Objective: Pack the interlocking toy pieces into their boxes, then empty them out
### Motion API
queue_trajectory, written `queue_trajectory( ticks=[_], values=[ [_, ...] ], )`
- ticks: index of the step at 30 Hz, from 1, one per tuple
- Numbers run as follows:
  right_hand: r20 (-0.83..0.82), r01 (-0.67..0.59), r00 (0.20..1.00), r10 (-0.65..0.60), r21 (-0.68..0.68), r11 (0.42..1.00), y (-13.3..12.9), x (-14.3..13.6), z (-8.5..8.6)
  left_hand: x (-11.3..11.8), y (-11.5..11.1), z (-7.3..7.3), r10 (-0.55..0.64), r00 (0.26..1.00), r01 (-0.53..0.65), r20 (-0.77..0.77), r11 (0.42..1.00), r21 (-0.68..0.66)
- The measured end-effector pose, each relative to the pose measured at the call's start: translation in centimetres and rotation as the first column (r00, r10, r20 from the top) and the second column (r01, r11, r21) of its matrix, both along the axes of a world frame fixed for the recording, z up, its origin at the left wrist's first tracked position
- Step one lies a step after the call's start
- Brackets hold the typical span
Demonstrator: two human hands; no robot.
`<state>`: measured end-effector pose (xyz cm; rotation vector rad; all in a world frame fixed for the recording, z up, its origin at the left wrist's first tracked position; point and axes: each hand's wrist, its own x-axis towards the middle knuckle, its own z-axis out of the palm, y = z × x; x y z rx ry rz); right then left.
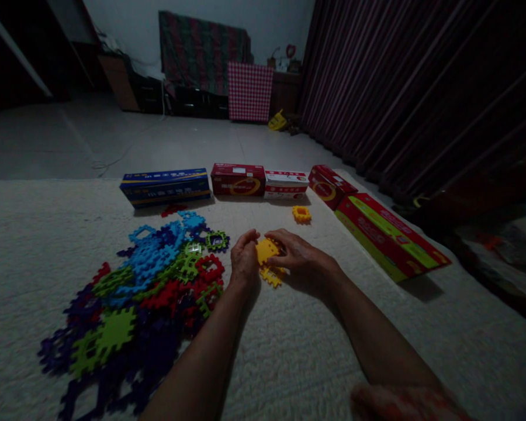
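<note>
Between my two hands is a yellow square interlocking block (266, 251) with toothed edges and small holes in its face. My left hand (244, 258) grips its left edge, fingers curled and partly hidden. From the right, my right hand (298, 255) pinches the block, with the thumb near its lower corner and the fingers over its top edge. Just below it is another yellow toothed piece (272, 277); whether the two are joined I cannot tell. Farther off, a yellow block shape with an open middle (301, 214) rests on the mat.
A heap of blue, green, red and purple toothed blocks (166, 280) lies left of my forearms. Across the mat (289, 351) stand a blue box (165, 187), a dark red box (238, 180), a white-and-red box (286, 185), another red box (331, 185) and a long red-and-green box (388, 237).
</note>
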<state>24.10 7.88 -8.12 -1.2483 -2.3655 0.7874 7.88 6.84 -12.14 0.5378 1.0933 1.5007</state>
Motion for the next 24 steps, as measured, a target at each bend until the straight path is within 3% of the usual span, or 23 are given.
queue_trajectory(
  ticks=[5,14,19,24],
  values=[
    [-0.017,0.003,1.0,-0.002,0.035,0.999,0.3,0.3,-0.4,0.0,0.0,0.1,-0.009,0.999,0.01,0.035,1.0,-0.008],
    [-0.026,-0.112,0.992,0.123,0.259,0.959,0.4,-0.6,-0.9,-0.1,0.0,-0.1,0.052,0.992,-0.058,0.116,0.997,0.044],
    [-0.052,-0.169,0.979,0.195,0.313,0.934,0.5,-1.1,-0.8,-0.4,0.1,0.1,0.05,0.985,-0.061,0.168,0.996,0.06],
    [-0.123,-0.132,0.974,0.191,0.376,0.917,0.4,-1.7,-1.0,-0.3,0.1,0.3,0.022,0.982,-0.027,0.188,0.999,0.028]
  ],
)
